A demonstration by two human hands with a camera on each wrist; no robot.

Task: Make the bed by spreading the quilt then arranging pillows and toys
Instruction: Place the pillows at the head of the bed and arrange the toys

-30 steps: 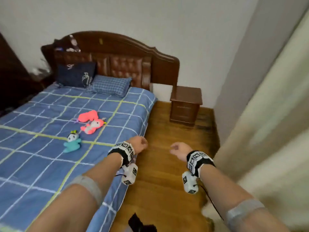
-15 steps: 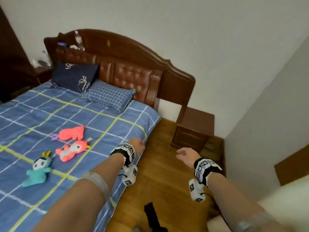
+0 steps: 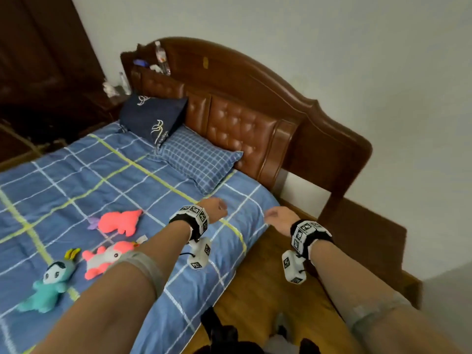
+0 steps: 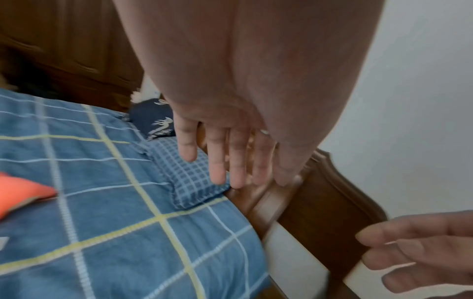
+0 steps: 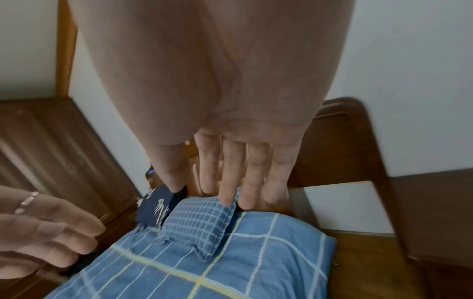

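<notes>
A blue checked quilt [image 3: 107,180] lies spread flat over the bed. At the headboard a small-checked blue pillow [image 3: 199,162] lies flat, and a dark navy pillow [image 3: 153,118] leans behind it. Three plush toys rest on the quilt: a pink one [image 3: 118,222], a pink and white one [image 3: 107,259] and a teal one [image 3: 48,284]. My left hand [image 3: 217,208] hovers over the quilt's right edge, fingers straight, holding nothing. My right hand [image 3: 277,218] hangs just past the bed's corner, fingers relaxed and empty. In the wrist views both hands [image 4: 225,161] [image 5: 238,178] point toward the checked pillow.
A carved brown headboard [image 3: 255,103] carries a bottle [image 3: 161,56] and small items on its top. A dark wooden nightstand [image 3: 370,241] stands right of the bed, on wooden floor [image 3: 255,290]. A dark wardrobe [image 3: 38,60] fills the far left.
The view has swung left and closer to the head of the bed. Both hands have travelled forward toward the pillows, staying empty; the left one is now over the quilt.
</notes>
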